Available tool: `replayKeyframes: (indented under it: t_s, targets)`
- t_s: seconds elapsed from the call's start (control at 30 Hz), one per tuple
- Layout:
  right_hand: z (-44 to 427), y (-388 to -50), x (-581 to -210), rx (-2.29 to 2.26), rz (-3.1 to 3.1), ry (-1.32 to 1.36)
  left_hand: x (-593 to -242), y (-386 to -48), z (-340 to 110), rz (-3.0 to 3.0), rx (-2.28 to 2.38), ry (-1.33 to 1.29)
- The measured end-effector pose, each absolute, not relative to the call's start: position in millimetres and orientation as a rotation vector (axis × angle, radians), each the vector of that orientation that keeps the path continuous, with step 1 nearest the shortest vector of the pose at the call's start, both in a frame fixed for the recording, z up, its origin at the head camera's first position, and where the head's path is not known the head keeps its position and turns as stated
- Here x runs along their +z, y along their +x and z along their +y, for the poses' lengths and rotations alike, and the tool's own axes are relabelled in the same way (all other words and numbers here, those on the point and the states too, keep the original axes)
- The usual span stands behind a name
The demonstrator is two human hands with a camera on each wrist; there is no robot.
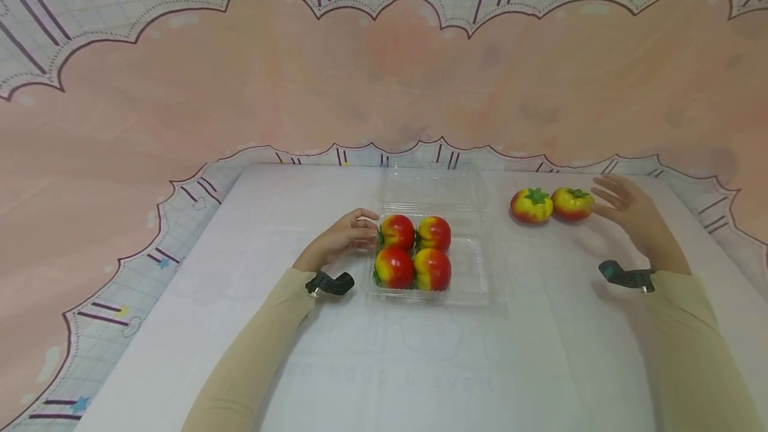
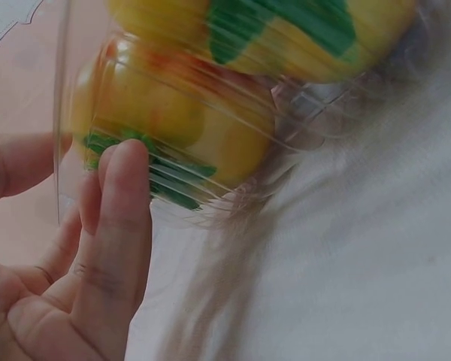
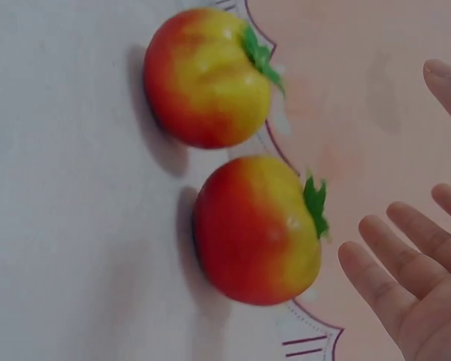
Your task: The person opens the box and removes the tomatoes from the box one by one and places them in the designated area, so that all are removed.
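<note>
A clear plastic box (image 1: 474, 265) stands mid-table, holding several red-and-yellow tomato-like fruits (image 1: 433, 269) with green leafy tops in its left and middle parts. The left hand (image 1: 343, 235) is at the box's left side; its fingertips touch the transparent wall in the left wrist view, over a fruit's green top (image 2: 177, 177). To the right of the box, two more such fruits lie side by side, a left one (image 1: 531, 206) and a right one (image 1: 572, 204). Beside the right one is the right hand (image 1: 627, 204), fingers spread and apart from the fruit in the right wrist view.
The box's clear lid (image 1: 429, 189) lies folded back toward the rear. A white cloth (image 1: 390, 359) covers the table, and a patterned peach curtain (image 1: 384, 85) hangs behind it. Dark camera mounts (image 1: 330, 283) sit on both wrists.
</note>
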State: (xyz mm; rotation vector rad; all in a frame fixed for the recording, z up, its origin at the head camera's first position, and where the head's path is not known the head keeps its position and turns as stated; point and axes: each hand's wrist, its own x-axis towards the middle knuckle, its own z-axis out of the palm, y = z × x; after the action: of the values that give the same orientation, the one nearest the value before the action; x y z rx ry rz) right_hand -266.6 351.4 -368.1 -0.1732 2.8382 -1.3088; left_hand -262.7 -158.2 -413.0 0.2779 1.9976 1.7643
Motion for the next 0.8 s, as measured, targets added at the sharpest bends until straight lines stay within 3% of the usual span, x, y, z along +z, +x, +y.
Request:
replayKeyframes:
  t_s: [0.8]
  targets:
    - [286.4,-256.3,-326.1,-1.271,2.784,-0.47,-404.2,-252.3,-151.3,2.028,1.788,0.144]
